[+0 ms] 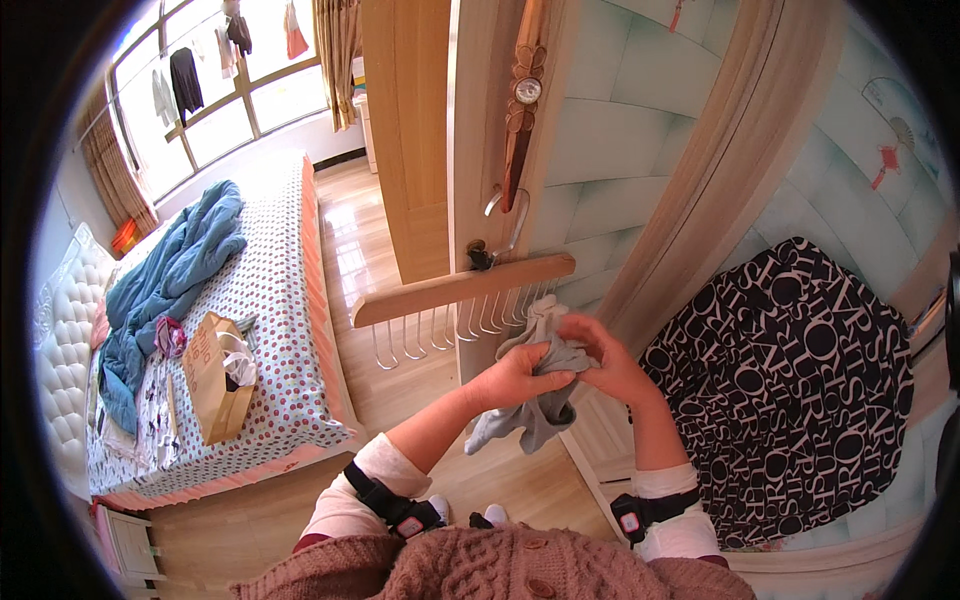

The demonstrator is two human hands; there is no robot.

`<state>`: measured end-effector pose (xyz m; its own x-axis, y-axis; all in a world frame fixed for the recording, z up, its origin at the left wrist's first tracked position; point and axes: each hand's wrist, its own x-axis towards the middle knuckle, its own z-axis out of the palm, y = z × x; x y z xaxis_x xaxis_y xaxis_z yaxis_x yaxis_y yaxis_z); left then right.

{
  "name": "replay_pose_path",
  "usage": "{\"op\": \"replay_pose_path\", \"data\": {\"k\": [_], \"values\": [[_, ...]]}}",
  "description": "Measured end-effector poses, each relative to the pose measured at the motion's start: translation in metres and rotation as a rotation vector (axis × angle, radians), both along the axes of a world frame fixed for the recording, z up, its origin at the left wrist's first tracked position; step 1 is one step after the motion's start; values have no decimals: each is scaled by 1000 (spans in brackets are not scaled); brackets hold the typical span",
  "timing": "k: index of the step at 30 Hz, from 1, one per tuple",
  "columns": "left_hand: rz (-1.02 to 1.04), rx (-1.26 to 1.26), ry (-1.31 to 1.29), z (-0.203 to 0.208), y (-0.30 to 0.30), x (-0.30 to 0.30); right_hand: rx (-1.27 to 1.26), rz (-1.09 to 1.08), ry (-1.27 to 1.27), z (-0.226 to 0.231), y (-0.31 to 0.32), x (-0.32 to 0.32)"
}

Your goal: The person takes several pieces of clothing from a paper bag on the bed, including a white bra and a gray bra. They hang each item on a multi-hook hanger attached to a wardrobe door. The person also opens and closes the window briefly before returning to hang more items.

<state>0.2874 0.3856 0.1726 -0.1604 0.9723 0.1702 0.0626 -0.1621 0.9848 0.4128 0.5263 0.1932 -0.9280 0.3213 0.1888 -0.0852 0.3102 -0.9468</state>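
Right up front, just below the right end of the wooden hanger (430, 297), the left hand (508, 378) is gripping the grey cloth (545, 425), thumb pressing over the folds. The right hand (612, 368) is grasping it too, fingers curling loosely, half open around the bunched fabric. The cloth is drooping beneath both hands, its top reaching up near the hanger; whether they're touching, I can't tell. And the hanger is hanging at the door (480, 120)! To its right, a black-and-white patterned fabric (780, 400) is spreading wide. Left of it, the bed (290, 340) is carrying a paper bag (208, 385) and, farther off, a blue quilt (170, 270).
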Motion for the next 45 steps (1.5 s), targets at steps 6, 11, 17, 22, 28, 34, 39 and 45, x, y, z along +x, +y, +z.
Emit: {"op": "replay_pose_path", "data": {"k": [6,11,17,22,28,34,39,45], "values": [[-31,-46,-128,0,-2,-7,-233,246,-194,-6,22,-9],[-62,-7,-202,2,-4,-8,-339,392,-64,-15,31,-18],[26,-69,-196,1,-4,-10,-203,243,-230,-3,24,-18],[142,-51,-203,-5,-5,-6,-171,323,-411,10,23,-17],[177,-110,-224,-3,-8,-9,-309,335,-363,11,26,-10],[20,-116,-300,-3,-15,-13,-349,296,-314,3,24,-5],[-160,-142,-610,-3,-14,-3,-322,198,-286,-10,19,5],[-204,-114,-177,1,-4,22,-41,22,-300,-20,18,21]]}}
